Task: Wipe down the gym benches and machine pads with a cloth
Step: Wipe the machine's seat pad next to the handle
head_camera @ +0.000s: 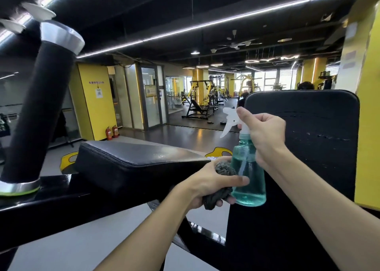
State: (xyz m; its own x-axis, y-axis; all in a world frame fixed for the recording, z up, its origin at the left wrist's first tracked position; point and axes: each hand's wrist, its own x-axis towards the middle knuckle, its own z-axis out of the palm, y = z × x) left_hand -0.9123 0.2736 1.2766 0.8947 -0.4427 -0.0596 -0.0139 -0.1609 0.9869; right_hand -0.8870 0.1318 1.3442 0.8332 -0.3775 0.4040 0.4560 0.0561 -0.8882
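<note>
My right hand (265, 135) grips the neck of a teal spray bottle (247, 180) with a white trigger head, its nozzle pointing left. Just below it, my left hand (207, 183) holds a bunched dark grey cloth (223, 169), and its thumb lies against the bottle's side. A black seat pad (131, 157) of the machine lies left of my hands, with a shiny patch on top. An upright black back pad (308, 131) stands right behind the bottle, showing scuffs and pale specks.
A thick black roller post (39, 110) with silver caps rises at the left from the machine's black frame bar (61, 201). Yellow pillars, glass doors, two fire extinguishers (112, 132) and yellow-black weight machines fill the room beyond. A person's head shows behind the back pad.
</note>
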